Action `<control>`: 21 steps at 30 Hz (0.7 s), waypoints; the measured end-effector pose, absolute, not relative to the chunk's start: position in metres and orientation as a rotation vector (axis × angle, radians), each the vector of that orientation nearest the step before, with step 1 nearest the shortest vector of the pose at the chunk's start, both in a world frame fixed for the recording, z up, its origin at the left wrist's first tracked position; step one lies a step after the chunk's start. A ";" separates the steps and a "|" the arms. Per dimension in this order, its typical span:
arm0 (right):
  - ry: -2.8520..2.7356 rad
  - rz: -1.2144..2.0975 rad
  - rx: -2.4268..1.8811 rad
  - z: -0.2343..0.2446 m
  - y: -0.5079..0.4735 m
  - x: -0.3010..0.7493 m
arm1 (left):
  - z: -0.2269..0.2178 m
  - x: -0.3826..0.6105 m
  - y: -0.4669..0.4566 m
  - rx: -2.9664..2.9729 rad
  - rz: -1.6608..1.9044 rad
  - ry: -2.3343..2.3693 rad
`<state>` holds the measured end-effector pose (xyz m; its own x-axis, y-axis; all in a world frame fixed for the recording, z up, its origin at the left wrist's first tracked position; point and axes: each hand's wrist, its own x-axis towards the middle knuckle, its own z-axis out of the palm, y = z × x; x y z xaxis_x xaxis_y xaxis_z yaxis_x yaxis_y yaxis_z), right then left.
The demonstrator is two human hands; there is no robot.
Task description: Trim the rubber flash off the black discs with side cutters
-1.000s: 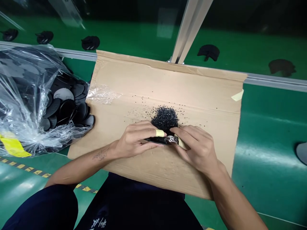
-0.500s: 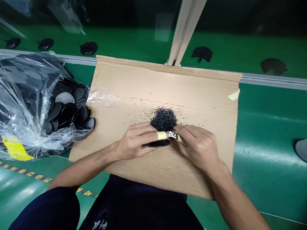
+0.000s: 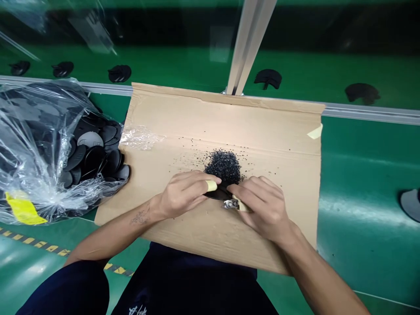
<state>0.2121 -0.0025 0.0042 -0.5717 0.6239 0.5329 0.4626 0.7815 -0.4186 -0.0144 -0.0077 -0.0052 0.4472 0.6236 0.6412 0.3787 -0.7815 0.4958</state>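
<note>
My left hand (image 3: 187,192) is closed on the left edge of a round black plastic disc (image 3: 218,192), with pale yellow tape around one finger. My right hand (image 3: 262,201) grips a small silver pair of clippers (image 3: 231,204), its metal head just below the disc's right edge; something pale yellow shows beside it. The right index finger reaches to the disc's right side. Directly beyond the disc lies a heap of small black plastic bits (image 3: 223,165), scattered outward over a flattened cardboard sheet (image 3: 262,131).
A clear plastic bag (image 3: 42,144) full of black discs stands at the left, with a yellow label. Crumpled clear film (image 3: 139,138) lies on the cardboard's left. Behind runs a metal-framed glass panel (image 3: 252,43). A grey disc (image 3: 411,204) sits at the far right on the green surface.
The clippers have shifted slightly down and left, and their head has turned. The disc is now tilted flatter, showing more of its face. My right hand has moved a little left.
</note>
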 end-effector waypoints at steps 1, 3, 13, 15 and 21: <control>-2.307 0.192 -0.789 0.004 -0.004 0.211 | -0.006 -0.014 -0.008 2.500 1.204 0.909; -2.324 0.080 -0.759 0.004 -0.006 0.210 | -0.006 -0.014 -0.008 2.637 1.078 1.024; -2.029 0.534 -0.965 0.006 0.006 0.224 | -0.006 -0.013 -0.010 1.766 1.101 0.954; -2.127 0.501 -0.949 0.002 0.007 0.224 | -0.006 -0.011 -0.014 1.620 1.097 0.883; -2.355 0.246 -0.936 -0.005 0.005 0.221 | -0.011 -0.010 -0.017 1.595 1.132 0.832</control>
